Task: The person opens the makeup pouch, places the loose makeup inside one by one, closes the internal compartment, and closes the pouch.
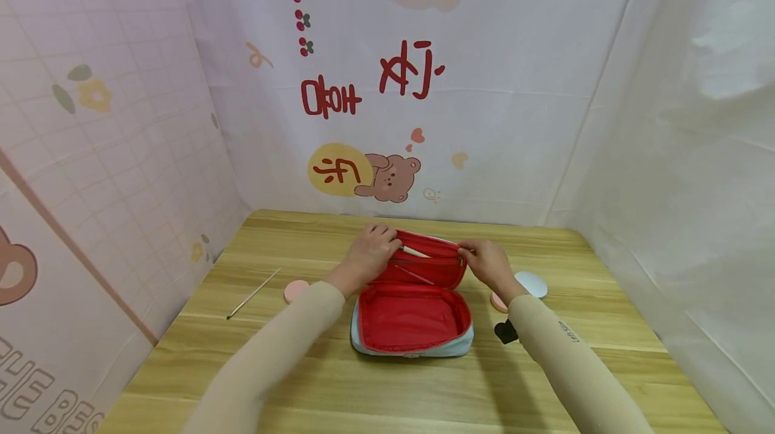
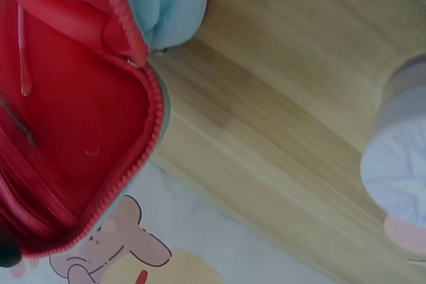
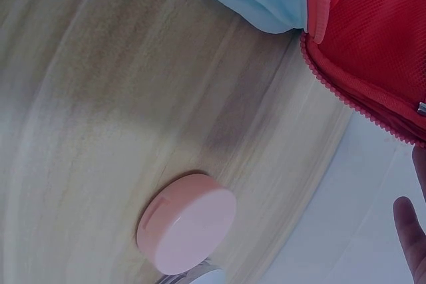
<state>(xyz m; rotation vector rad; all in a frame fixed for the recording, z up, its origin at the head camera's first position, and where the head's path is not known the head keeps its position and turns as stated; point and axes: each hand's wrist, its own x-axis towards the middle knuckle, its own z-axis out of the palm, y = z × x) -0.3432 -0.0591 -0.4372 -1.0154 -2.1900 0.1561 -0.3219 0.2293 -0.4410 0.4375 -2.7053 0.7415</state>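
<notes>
A light blue zip pouch [image 1: 412, 348] with a red lining lies unzipped on the table, its lid [image 1: 445, 271] raised at the back. My left hand [image 1: 371, 252] grips the lid's upper left corner. At the upper right corner, my right hand [image 1: 487, 262] pinches the edge between thumb and fingers. A cream-coloured stick [image 1: 416, 251] sits in the lid's inner pocket, and a thin pink-handled tool [image 1: 414, 274] lies slanted below it. Only red lining shows in the pouch's lower half. In the right wrist view, two fingers [image 3: 407, 231] appear beside the toothed zip edge.
Left of the pouch lie a thin brush [image 1: 254, 293] and a round pink case [image 1: 297, 291]. A white cylindrical item [image 2: 399, 157] shows in the left wrist view. Near my right forearm are another pink case [image 3: 190, 224] and a pale disc [image 1: 531, 284]. A printed cloth wall [image 1: 484, 192] borders the table.
</notes>
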